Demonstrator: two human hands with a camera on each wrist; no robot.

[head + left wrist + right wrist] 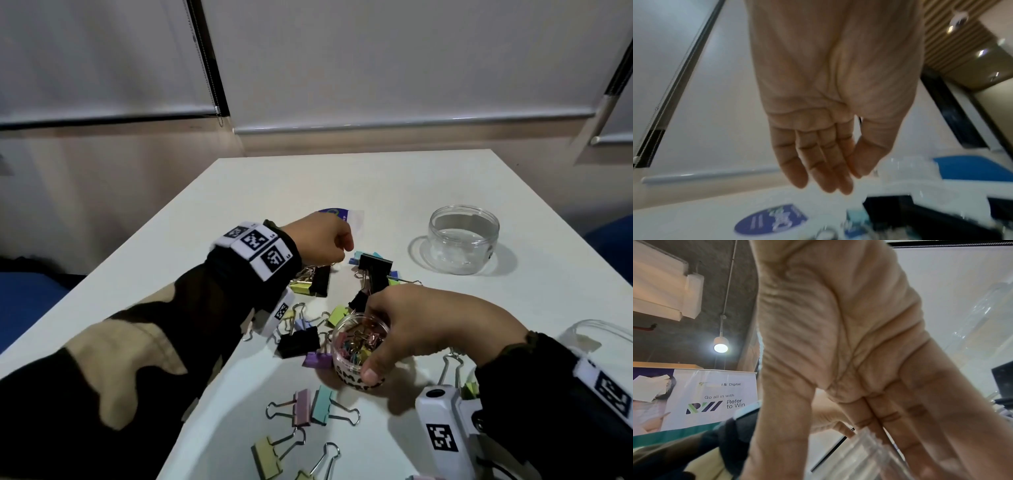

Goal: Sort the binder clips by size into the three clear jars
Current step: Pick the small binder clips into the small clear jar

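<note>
Right hand (424, 322) clamped from above on the small clear plastic jar of tiny coloured binder clips (359, 353), thumb on the near wall, fingers over the far rim. Left hand (320, 241) hanging beyond and to the left, fingers straight and close together in the left wrist view, nothing visibly held. Just under and right of its fingertips, a large black binder clip (375, 274), long axis pointing away and leftward; left hand nearer. Wide empty clear jar (464, 240) far right of both hands, bare white desk (359, 185) between. Third jar's rim (596, 329) behind right wrist.
</note>
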